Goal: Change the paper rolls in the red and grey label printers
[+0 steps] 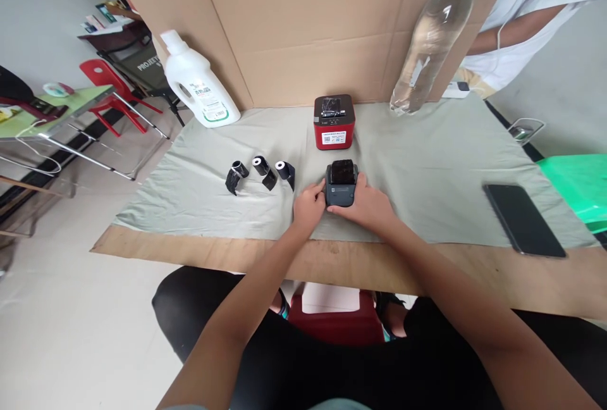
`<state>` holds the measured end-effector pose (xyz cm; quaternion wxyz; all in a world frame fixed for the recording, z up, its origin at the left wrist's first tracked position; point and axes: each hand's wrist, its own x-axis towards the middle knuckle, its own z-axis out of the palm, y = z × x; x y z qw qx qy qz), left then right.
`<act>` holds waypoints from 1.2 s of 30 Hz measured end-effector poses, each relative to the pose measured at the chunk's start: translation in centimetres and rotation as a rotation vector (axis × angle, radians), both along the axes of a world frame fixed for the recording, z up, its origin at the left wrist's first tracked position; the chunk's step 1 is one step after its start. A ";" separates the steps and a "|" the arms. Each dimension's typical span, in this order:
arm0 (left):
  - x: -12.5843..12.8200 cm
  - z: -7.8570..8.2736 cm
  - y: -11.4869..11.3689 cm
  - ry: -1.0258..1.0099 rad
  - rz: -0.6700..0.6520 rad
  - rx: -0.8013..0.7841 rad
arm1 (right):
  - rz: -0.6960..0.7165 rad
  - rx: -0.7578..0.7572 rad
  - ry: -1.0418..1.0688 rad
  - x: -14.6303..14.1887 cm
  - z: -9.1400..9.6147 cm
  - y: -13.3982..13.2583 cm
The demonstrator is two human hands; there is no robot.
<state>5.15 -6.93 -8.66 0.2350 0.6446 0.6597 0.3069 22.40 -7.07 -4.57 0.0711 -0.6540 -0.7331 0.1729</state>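
A small dark grey portable printer [340, 193] with a glossy black lid sits on the cloth in front of me. My left hand [310, 206] presses its fingers against the printer's left side. On the other side, my right hand [367, 203] grips it with the thumb along the front and fingers at the right edge. Just behind stands a red and black printer [334, 124] with a white label on its front. To the left lie three small black rolls [237, 176], each with a loose tail; two show white cores.
A white jug [203, 90] and a clear bottle [429, 43] stand before the cardboard screen [317, 24]. A black phone [524, 220] lies at the right on the cloth-covered table [190, 242]. A person's arm [516, 29] shows behind, beside a green plastic chair [576, 182].
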 end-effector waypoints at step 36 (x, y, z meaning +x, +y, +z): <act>-0.7 -0.8 1.8 -0.216 0.069 0.173 | 0.016 -0.104 -0.069 -0.5 1.5 -0.3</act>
